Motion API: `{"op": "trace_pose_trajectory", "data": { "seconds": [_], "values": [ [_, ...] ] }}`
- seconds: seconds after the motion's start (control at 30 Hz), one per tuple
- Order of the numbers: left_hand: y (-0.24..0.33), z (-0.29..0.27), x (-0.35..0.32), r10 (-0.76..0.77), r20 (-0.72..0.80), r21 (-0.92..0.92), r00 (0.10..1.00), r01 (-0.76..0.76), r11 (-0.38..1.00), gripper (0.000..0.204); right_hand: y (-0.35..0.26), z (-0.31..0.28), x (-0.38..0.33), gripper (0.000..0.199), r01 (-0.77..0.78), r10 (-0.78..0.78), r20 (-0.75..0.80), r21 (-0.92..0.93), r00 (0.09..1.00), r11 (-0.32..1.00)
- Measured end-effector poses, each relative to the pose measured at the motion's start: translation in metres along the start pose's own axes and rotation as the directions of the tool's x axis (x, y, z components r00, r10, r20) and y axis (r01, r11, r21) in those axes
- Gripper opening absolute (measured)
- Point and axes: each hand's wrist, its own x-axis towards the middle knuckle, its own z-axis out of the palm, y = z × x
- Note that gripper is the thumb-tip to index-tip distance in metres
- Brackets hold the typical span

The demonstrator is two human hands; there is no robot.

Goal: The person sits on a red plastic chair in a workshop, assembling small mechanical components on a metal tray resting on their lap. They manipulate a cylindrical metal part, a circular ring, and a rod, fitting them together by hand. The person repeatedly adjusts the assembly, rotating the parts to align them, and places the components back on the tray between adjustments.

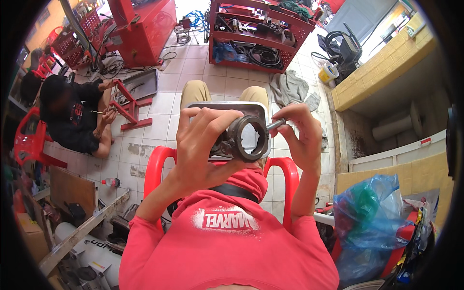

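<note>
My left hand [199,147] is closed around a dark, greasy metal ring-shaped part [239,141], raised above my lap. The wide round opening faces up at me, and a pale surface shows through it. Part of its body is covered by my fingers. Between thumb and fingers, my right hand [303,140] pinches a short grey metal pin [277,124]. One end of the pin is at the ring's right side; whether they touch I cannot tell. Below both hands a metal tray [227,104] rests on my lap, mostly hidden by them.
I sit in a red plastic chair [155,164]. A person [77,113] works at a red metal stand [133,108] on the left. Ahead is a red tool shelf [246,38]. Grey cloth [292,89] lies on the tiles. A blue plastic bag [367,208] sits at right.
</note>
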Motion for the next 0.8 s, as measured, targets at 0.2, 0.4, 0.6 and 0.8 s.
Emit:
{"op": "trace_pose_trajectory", "data": {
  "seconds": [0.2, 0.4, 0.6, 0.8],
  "values": [
    [0.004, 0.0, -0.001, -0.009, 0.021, 0.001, 1.0, 0.009, 1.0, 0.071, -0.007, -0.011, 0.005, 0.048, -0.007, 0.016, 0.114, -0.074, 0.993, 0.997],
    [0.003, -0.003, 0.0, -0.02, 0.024, 0.005, 0.999, 0.02, 1.0, 0.067, 0.0, -0.01, 0.003, 0.026, 0.065, -0.052, 0.098, -0.139, 0.994, 0.988],
    [0.002, 0.003, -0.002, 0.002, -0.029, 0.041, 1.0, -0.001, 0.999, 0.066, -0.001, -0.004, 0.004, 0.019, -0.044, 0.045, 0.087, -0.01, 0.995, 0.999],
    [-0.001, 0.004, -0.002, 0.007, -0.034, 0.059, 0.999, -0.005, 0.998, 0.067, 0.013, -0.012, 0.007, 0.02, -0.056, 0.07, 0.201, -0.074, 0.977, 0.996]
  ]
}}
